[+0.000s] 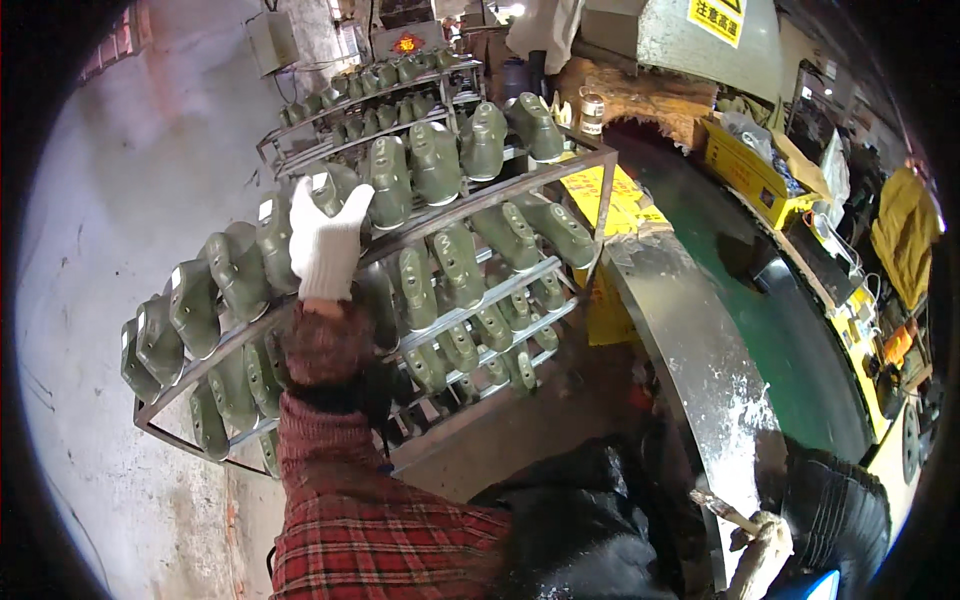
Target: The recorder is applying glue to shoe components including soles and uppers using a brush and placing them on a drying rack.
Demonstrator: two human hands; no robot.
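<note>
Right hand [762, 550], white knit glove, sat at the lower right edge, fingers curled around the handle of a small brush [722, 510] whose tip angled up-left toward a bright curved metal guard [690, 340]; grip looked closed, though the fingers were partly cut off by the frame edge. Plaid red sleeve [340, 500] ran up from the bottom to the left hand [325, 240], also in a white glove, raised at the top tier of a grey metal rack [480, 200]. Left hand's fingers were pressed together and wrapped over the top of an olive-green shoe last [335, 190], thumb side toward the right; whether it fully gripped or only rested on it could not be told. That last stood on the rack's upper row, third or so from the near left end, long axis tilted roughly upright, leaning up and away from the wearer, like its neighbours. More green lasts [440, 160] filled the same row to the right and the lower shelves [470, 320] below, all leaning the same way. Right of the guard lay a dark green conveyor belt [790, 340]. Farther back stood a second rack of lasts [380, 90], and at the far right a yellow crate [750, 175] with rags in it.
</note>
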